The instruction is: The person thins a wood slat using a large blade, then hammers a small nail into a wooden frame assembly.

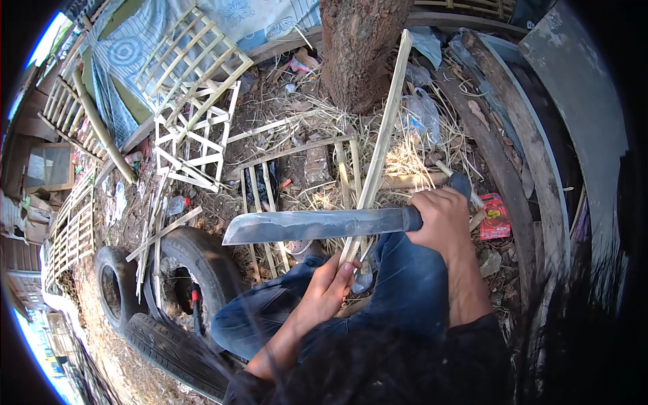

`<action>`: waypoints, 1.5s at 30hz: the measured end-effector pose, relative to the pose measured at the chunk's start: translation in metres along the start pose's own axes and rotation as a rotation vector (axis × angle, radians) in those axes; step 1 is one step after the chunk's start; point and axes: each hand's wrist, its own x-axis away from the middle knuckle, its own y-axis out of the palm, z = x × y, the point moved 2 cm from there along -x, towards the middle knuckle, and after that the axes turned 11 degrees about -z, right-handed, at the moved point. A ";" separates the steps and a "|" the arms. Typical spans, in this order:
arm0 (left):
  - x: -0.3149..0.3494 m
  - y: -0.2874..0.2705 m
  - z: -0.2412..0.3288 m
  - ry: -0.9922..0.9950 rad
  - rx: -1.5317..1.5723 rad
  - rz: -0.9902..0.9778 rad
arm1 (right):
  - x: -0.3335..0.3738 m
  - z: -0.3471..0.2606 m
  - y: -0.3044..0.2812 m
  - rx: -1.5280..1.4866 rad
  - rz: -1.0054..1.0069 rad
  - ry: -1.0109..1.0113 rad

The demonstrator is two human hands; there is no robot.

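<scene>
My right hand (439,219) is wrapped round the dark handle of a machete (304,227), whose broad grey blade points left across my lap. In my left hand (324,290) is the lower end of a long pale split-bamboo strip (385,138), pinched between thumb and fingers. The strip slants up and to the right, toward the tree trunk. The blade crosses in front of it just above my left fingers, hiding a short stretch; I cannot tell whether the two touch. Below the blade, my legs in blue jeans (408,277) are bent.
Old tyres (196,260) lie at the left, one with a red-and-black handled thing inside. Bamboo lattice frames (196,138) lean at the upper left. A tree trunk (358,54) stands ahead, amid shavings. Weathered planks (520,128) and a red packet (495,217) lie to the right.
</scene>
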 end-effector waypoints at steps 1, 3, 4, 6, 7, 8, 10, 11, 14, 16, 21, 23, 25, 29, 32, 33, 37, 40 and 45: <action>-0.005 0.003 0.001 0.015 -0.063 0.018 | -0.001 -0.001 0.000 0.006 0.005 -0.043; -0.008 0.005 0.003 0.026 -0.138 0.043 | -0.007 -0.005 0.000 0.010 -0.034 -0.033; -0.008 0.005 0.004 0.052 -0.213 0.085 | -0.011 -0.007 0.000 0.015 -0.077 -0.031; -0.007 0.008 0.005 0.075 -0.287 0.114 | -0.011 -0.006 -0.004 0.009 -0.097 0.004; -0.004 0.009 0.007 0.064 -0.330 0.136 | -0.011 -0.005 -0.004 0.011 -0.102 -0.008; -0.003 0.011 0.008 0.051 -0.368 0.154 | -0.010 -0.003 -0.004 0.015 -0.113 -0.015; 0.003 0.013 0.011 0.020 -0.385 0.151 | -0.009 -0.002 -0.007 -0.003 -0.105 0.009; 0.007 0.013 0.010 -0.007 -0.407 0.160 | -0.009 -0.003 -0.007 -0.024 -0.089 0.021; 0.017 0.014 0.005 0.060 -0.457 0.218 | -0.007 -0.006 0.000 0.007 -0.020 -0.003; 0.026 0.013 0.008 0.026 -0.492 0.226 | -0.009 -0.009 0.002 0.008 -0.027 0.009; 0.050 0.012 -0.004 -0.040 -0.520 0.265 | -0.009 -0.012 0.003 0.032 -0.009 0.008; 0.074 0.013 -0.019 -0.145 -0.487 0.232 | -0.010 0.001 0.007 -0.033 0.055 0.353; 0.096 0.009 -0.031 -0.156 -0.486 0.250 | -0.008 -0.001 0.006 0.001 0.066 0.326; 0.119 0.000 -0.041 -0.156 -0.524 0.230 | -0.006 -0.008 0.005 0.052 0.050 0.293; 0.145 -0.011 -0.057 -0.165 -0.554 0.223 | -0.014 -0.006 0.008 -0.015 0.061 0.459; 0.158 -0.017 -0.073 -0.099 -0.633 0.203 | -0.015 -0.002 0.001 -0.061 0.078 0.619; 0.235 -0.050 -0.138 -0.443 -0.513 0.281 | -0.016 0.016 -0.005 -0.163 0.105 0.801; 0.243 -0.053 -0.144 -0.324 -0.287 0.431 | -0.011 0.013 -0.004 -0.149 0.133 0.759; 0.152 -0.055 -0.102 -0.096 0.114 0.335 | -0.014 -0.013 -0.003 -0.200 0.146 0.592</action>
